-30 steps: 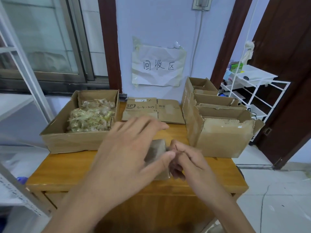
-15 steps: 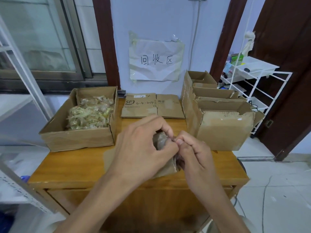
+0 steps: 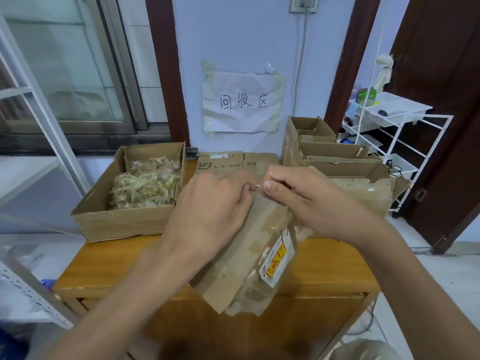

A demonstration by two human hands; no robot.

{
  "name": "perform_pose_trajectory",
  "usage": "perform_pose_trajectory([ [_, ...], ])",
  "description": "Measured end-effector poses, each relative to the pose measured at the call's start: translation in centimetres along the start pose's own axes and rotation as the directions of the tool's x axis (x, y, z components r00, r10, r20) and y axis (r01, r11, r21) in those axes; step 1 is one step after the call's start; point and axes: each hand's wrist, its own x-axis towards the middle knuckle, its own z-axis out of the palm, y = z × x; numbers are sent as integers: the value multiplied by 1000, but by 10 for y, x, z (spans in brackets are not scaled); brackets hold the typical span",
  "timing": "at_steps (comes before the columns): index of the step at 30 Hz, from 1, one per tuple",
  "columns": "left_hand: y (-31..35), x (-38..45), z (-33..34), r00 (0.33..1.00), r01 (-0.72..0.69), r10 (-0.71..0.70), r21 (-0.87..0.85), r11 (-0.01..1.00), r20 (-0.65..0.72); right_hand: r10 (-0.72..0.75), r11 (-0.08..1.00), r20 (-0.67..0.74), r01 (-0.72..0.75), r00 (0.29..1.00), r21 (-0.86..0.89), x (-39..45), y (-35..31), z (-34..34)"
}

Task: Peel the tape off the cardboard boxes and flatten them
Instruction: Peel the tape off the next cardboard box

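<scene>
A small worn cardboard box [image 3: 249, 258] with a yellow-and-red label is tilted up over the near edge of the wooden table [image 3: 109, 266]. My left hand [image 3: 210, 211] wraps the box's upper left side and holds it. My right hand [image 3: 309, 201] is at the box's top edge, thumb and forefinger pinching a thin clear strip of tape [image 3: 255, 188] between the two hands. Clear tape still shines across the box's top face.
An open box [image 3: 124, 222] with crumpled peeled tape stands at the left. A flattened SF carton [image 3: 223, 165] lies at the back centre. Several open cartons [image 3: 363, 188] stand in a row at the right. A white wire rack [image 3: 405, 141] is beyond them.
The small box has been lifted and turned toward me, so its labelled face now shows. Both hands have risen to its top edge and pinch the tape there.
</scene>
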Motion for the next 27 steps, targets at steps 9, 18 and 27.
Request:
perform_pose_trajectory([
  [9,-17,-6,6,967,242,-249,-104,965,-60,-85,957,211,139,974,-256,55,-10,-25],
  [18,7,-35,1,907,414,-392,149,898,-155,-2,883,-96,-43,995,-468,31,-29,23],
  [27,2,-40,-10,930,294,-361,451,843,69,-99,793,-392,-166,915,-587,15,-42,60],
])
